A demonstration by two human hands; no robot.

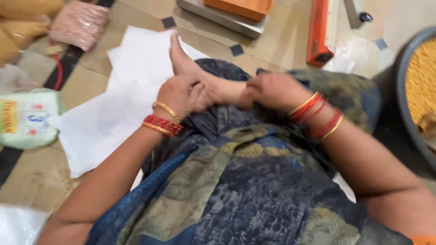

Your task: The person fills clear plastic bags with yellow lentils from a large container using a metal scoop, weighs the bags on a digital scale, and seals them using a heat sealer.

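left hand (179, 95) curled on foot (200, 77) — right hand (272, 90) closed, gripping blue cloth (236, 181).

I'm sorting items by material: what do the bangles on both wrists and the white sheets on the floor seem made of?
Bangles: red ones look like glass or plastic, gold ones metal, judging by their sheen. White sheets: flat, matte, thin-edged, likely paper or plastic film.

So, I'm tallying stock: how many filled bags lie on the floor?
3, perhaps more out of frame: a pink bag top left, a yellow-brown bag beside it, a pale green printed bag at left.
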